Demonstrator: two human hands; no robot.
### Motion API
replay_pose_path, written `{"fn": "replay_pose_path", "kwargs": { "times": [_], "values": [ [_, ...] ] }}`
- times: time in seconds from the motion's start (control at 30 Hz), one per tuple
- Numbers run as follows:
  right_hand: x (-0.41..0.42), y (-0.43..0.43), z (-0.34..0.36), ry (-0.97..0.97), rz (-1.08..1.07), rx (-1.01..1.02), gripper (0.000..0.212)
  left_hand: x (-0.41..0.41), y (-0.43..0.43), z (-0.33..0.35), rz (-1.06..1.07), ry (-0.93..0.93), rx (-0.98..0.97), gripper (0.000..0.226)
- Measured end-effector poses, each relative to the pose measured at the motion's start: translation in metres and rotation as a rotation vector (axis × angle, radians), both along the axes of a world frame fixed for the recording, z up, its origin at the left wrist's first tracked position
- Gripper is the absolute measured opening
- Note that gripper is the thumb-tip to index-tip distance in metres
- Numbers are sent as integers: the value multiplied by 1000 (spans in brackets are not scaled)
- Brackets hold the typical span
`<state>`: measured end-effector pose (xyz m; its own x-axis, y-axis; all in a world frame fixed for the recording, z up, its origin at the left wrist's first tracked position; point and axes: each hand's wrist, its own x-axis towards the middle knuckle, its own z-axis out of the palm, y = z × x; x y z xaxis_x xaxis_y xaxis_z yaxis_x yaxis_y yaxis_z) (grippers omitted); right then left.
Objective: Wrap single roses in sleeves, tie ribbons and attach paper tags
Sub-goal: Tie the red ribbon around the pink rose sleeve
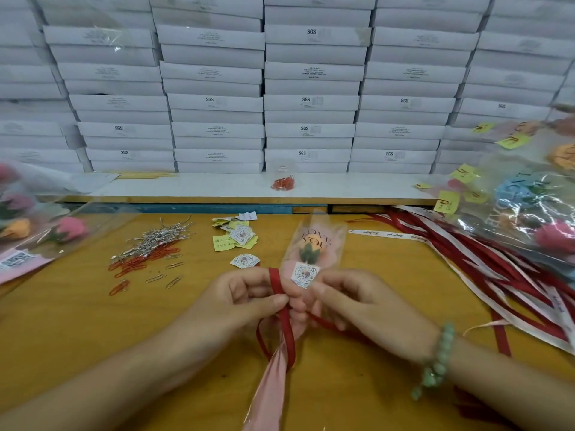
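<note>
An orange rose (312,244) sits in a clear sleeve (334,241) printed "LOVE YOU", held upright over the yellow table (357,384). A round-patterned paper tag (306,274) is on the sleeve's front. A dark red ribbon (284,318) loops around the sleeve's neck. My left hand (245,301) pinches the ribbon loop at the left. My right hand (367,306), with a green bead bracelet, grips the sleeve and a ribbon end at the right. The sleeve's pink tail (270,390) hangs toward me.
Paper clips (149,250), silver and orange, lie at the left. Loose tags and yellow notes (236,237) lie in the middle. Red and white ribbons (497,269) spread at the right. Wrapped roses (529,206) are piled right, more wrapped roses (46,231) left. White boxes (311,104) are stacked behind.
</note>
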<state>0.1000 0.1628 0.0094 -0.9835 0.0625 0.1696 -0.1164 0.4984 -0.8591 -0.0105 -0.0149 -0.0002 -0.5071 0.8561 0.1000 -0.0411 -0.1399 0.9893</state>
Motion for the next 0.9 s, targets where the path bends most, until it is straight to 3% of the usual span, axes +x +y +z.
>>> {"fn": "replay_pose_path", "kwargs": {
  "times": [0.17,0.5,0.73,0.9],
  "values": [
    [-4,4,-6,-61,73,-104,7,0,2,-7,40,-19,12,16],
    [-7,0,-14,-105,96,-223,21,-3,0,-12,10,15,44,14],
    [-5,-1,-12,-131,131,-240,7,-4,-1,-15,85,159,-25,17],
    [-3,4,-4,-191,127,-355,5,-4,-1,-15,72,115,13,13]
  ]
}}
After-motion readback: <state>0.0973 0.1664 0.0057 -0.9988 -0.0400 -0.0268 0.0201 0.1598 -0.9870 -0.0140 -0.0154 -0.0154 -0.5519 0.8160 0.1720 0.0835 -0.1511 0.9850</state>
